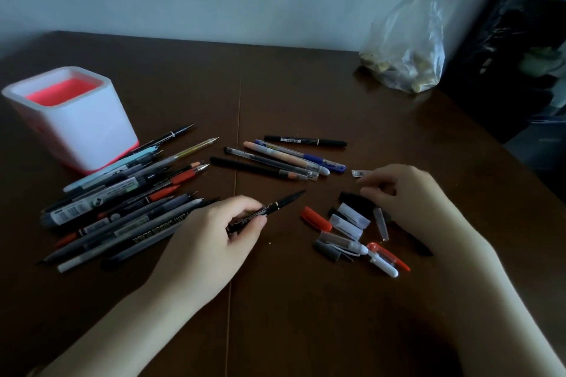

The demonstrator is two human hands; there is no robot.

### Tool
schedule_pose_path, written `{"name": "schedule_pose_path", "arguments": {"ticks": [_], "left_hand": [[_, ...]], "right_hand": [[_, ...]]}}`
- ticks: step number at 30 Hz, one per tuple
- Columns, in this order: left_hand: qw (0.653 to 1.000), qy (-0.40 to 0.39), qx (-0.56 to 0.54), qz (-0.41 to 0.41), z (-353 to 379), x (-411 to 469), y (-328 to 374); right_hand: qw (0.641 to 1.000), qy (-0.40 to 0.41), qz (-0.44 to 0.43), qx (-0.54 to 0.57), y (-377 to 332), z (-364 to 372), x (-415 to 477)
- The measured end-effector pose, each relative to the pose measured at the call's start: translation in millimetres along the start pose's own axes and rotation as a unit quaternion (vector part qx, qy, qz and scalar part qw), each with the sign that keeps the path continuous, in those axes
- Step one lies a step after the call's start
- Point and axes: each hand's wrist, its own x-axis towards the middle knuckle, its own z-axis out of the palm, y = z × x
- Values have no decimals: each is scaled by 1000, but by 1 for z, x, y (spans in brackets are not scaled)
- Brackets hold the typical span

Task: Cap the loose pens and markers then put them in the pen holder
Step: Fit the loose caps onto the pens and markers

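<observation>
My left hand [214,232] grips a black uncapped pen [275,206], its tip pointing up and right. My right hand [407,193] hovers over a cluster of loose caps [349,223], fingers bent down onto a black cap [352,197]; whether it is pinched I cannot tell. A heap of uncapped pens and markers [128,202] lies at the left. Several capped pens [288,159] lie in the middle. The white pen holder with a pink inside [79,125] stands at the far left, nothing visible in it.
A clear plastic bag [407,52] with small lumps sits at the far right of the brown table [275,86], by the wall. The table's right edge runs diagonally past my right forearm. A seam crosses the tabletop between my hands.
</observation>
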Motion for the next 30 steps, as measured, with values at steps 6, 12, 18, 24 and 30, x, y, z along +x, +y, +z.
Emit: {"name": "schedule_pose_path", "arguments": {"ticks": [6,12,18,24,30], "left_hand": [[1000,6,3,-1,-2,1,-2],[999,11,-25,23,-6,0,1],[999,13,-30,31,-5,-1,1],[999,16,-34,31,-5,-1,-1],[996,0,-18,85,-7,-3,5]], "right_hand": [[998,-10,-36,-45,-7,13,2],[966,-12,-145,215,-30,9,-15],[962,-10,-158,223,-30,9,-17],[958,-16,-164,235,-29,7,-17],[951,-70,-209,219,-49,17,-25]]}}
